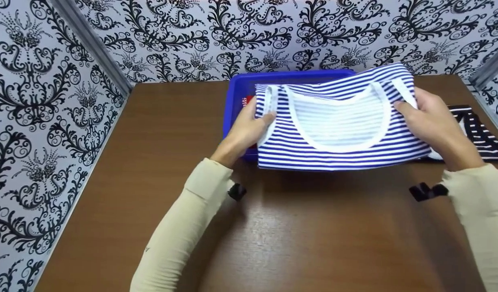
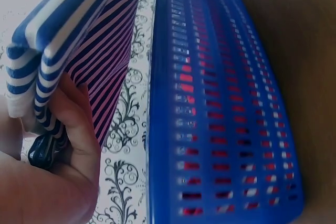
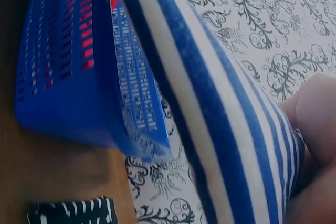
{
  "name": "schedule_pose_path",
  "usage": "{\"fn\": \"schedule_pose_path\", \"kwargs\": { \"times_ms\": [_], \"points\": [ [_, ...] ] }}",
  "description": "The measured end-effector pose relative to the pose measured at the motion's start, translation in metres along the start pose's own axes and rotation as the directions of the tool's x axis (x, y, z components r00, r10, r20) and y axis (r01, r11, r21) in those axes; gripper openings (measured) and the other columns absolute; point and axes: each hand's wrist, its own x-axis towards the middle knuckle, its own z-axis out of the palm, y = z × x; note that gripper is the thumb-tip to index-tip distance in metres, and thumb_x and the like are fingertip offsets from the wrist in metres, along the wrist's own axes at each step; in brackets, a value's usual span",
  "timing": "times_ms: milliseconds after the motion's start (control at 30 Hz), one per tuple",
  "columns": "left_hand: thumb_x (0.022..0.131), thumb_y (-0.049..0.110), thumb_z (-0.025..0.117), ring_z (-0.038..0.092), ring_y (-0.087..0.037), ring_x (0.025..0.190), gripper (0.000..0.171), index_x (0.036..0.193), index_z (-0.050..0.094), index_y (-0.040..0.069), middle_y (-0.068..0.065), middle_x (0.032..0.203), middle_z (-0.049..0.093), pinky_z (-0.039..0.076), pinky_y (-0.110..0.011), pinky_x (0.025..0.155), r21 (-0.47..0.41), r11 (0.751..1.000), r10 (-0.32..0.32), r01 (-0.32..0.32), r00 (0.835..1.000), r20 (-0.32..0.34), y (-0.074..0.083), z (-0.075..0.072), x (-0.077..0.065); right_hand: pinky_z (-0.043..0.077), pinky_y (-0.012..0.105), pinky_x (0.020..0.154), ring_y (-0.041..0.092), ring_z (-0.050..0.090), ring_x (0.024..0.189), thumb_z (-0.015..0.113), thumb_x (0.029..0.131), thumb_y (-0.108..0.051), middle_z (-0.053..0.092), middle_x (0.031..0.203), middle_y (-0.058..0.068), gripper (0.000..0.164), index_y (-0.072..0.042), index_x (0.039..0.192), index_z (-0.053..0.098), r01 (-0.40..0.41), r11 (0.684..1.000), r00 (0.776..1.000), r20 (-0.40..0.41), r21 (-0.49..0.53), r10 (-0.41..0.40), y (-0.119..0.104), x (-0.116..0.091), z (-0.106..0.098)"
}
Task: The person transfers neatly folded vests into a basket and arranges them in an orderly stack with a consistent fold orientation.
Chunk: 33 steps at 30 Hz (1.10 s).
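A blue-and-white striped tank top (image 1: 334,158), folded into a rough rectangle with its white-trimmed neckline facing up, is held in the air between both hands. My left hand (image 1: 246,125) pinches its left edge near a strap, thumb on top and fingers beneath. At the opposite edge, my right hand (image 1: 429,117) grips the cloth by the other strap, with the thumb on top. The left wrist view shows the folded layers of the tank top (image 2: 68,30) between thumb and fingers. Behind and below the garment stands a blue plastic basket (image 1: 289,75), partly hidden by it.
Red contents (image 2: 220,156) show through the slots in the basket wall. A black-and-white patterned cloth (image 1: 480,134) lies on the brown table (image 1: 171,134) at the right, behind the right forearm. Patterned wall panels (image 1: 249,40) enclose the table at the back and sides.
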Motion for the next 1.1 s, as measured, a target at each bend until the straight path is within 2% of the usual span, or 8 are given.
{"fn": "schedule_pose_path", "kwargs": {
  "times_ms": [200, 400, 633, 833, 1100],
  "points": [
    [0.095, 0.01, 0.051, 0.066, -0.025, 0.08, 0.045, 0.137, 0.04, 0.018, -0.01, 0.099, 0.064, 0.055, -0.034, 0.071, -0.006, 1.0, 0.009, -0.009, 1.0, -0.02, -0.001, -0.013, 0.002, 0.053, 0.031, 0.057, 0.019, 0.064, 0.067, 0.045, 0.097, -0.034, 0.064, 0.09, 0.005, 0.044, -0.01, 0.134, 0.045, 0.051, 0.995, 0.999, 0.001, 0.082, -0.051, -0.007, 0.007, 0.009],
    [0.095, 0.011, 0.051, 0.066, -0.025, 0.08, 0.04, 0.134, 0.042, 0.016, -0.01, 0.1, 0.064, 0.055, -0.034, 0.071, 0.023, 1.0, 0.004, -0.003, 0.999, -0.046, -0.006, -0.027, 0.008, 0.053, 0.033, 0.054, 0.019, 0.065, 0.066, 0.044, 0.097, -0.023, 0.066, 0.088, 0.004, 0.036, -0.009, 0.13, 0.048, 0.059, 0.985, 0.998, 0.008, 0.163, -0.061, -0.013, 0.016, 0.021],
    [0.095, 0.015, 0.051, 0.065, -0.024, 0.08, 0.039, 0.133, 0.042, 0.018, -0.009, 0.1, 0.064, 0.054, -0.033, 0.073, 0.063, 0.997, -0.033, 0.037, 0.997, -0.065, -0.008, -0.04, 0.012, 0.052, 0.03, 0.054, 0.017, 0.064, 0.063, 0.043, 0.097, -0.021, 0.065, 0.084, 0.003, 0.032, -0.008, 0.125, 0.05, 0.081, 0.987, 0.997, -0.018, 0.142, -0.079, -0.017, 0.024, 0.032],
    [0.096, 0.015, 0.049, 0.066, -0.026, 0.081, 0.042, 0.136, 0.038, 0.022, -0.011, 0.101, 0.063, 0.054, -0.036, 0.072, 0.042, 0.995, -0.092, 0.093, 0.995, -0.024, -0.006, -0.047, 0.014, 0.052, 0.029, 0.056, 0.017, 0.063, 0.066, 0.043, 0.097, -0.023, 0.063, 0.089, 0.005, 0.036, -0.006, 0.128, 0.048, 0.105, 0.986, 0.994, -0.022, 0.126, -0.103, -0.021, 0.027, 0.038],
    [0.089, 0.005, 0.052, 0.066, -0.028, 0.087, 0.053, 0.137, 0.034, 0.017, -0.015, 0.109, 0.062, 0.054, -0.038, 0.076, -0.113, 0.984, -0.132, 0.139, 0.989, 0.068, -0.005, -0.053, 0.013, 0.051, 0.026, 0.058, 0.015, 0.062, 0.067, 0.042, 0.098, -0.024, 0.061, 0.089, 0.006, 0.035, -0.007, 0.128, 0.047, 0.115, 0.988, 0.993, -0.028, 0.107, -0.113, -0.024, 0.031, 0.042]
  ]
}}
